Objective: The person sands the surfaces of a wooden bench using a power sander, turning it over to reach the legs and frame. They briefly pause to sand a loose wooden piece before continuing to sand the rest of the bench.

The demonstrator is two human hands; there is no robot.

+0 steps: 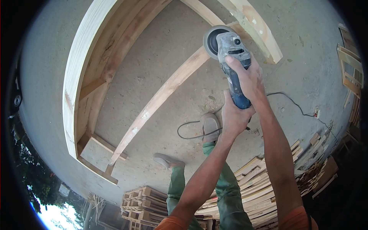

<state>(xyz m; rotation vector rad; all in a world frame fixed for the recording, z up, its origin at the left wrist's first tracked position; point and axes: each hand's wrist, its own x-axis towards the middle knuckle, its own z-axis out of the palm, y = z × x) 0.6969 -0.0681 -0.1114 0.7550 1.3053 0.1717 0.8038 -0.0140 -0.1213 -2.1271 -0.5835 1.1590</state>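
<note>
An angle grinder [230,45], dusty and blue-grey, is held in both hands. My right hand [251,78] wraps round the middle of its body, thumb along the top. Lower down, my left hand [235,119] grips the rear end of the handle. The round sanding disc [211,42] at the grinder's head overlaps the upper end of a long wooden slat [165,90]. That slat belongs to a wooden frame [73,84] lying on the floor, with a thick side board at left and another board [258,30] at upper right. The disc hides the slat's far joint.
A black cord [289,100] trails over the concrete floor [145,50] and loops by my shoe [211,126]. Stacked wooden planks [253,191] lie behind my legs, beside a pile of slatted wooden pieces [142,203]. More wooden frames [350,65] stand at the right edge.
</note>
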